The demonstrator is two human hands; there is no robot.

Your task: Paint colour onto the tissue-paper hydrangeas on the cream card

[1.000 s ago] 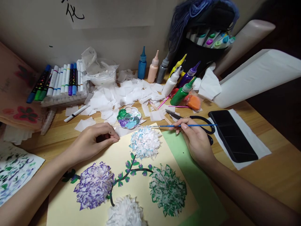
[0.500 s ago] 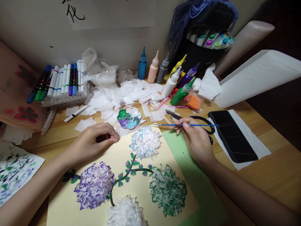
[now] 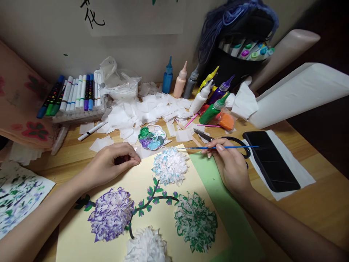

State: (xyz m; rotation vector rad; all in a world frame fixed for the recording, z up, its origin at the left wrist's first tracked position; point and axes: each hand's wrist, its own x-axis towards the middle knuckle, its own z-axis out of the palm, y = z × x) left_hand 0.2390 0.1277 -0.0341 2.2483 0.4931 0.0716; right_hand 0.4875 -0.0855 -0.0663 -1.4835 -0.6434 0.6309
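A thin blue paintbrush (image 3: 231, 147) is pinched in my right hand (image 3: 231, 163), its tip at the upper edge of a white paper flower dabbed with blue (image 3: 170, 165). My left hand (image 3: 116, 162) rests with fingers curled at the top edge of the cream sheet (image 3: 79, 225); thumb and forefinger meet at the paper. Also on the sheet are a purple-edged flower (image 3: 111, 214), a green-edged flower (image 3: 195, 222) and a plain white flower (image 3: 147, 245), with a painted dark branch (image 3: 151, 198) between them. A flower-shaped paint palette (image 3: 152, 137) lies just beyond the sheet.
Scissors (image 3: 203, 135) lie partly beneath my right hand, beside a phone (image 3: 269, 160) on white tissue. White paper scraps (image 3: 147, 109) spread behind the palette. Paint bottles (image 3: 167, 78) stand at the back, markers (image 3: 73, 92) at left. A paint-smeared tissue (image 3: 20, 198) lies far left.
The view has shifted slightly, so most things appear a little lower and to the right. The brush tip stays at the blue-dabbed flower's top edge; my left hand keeps its place on the sheet.
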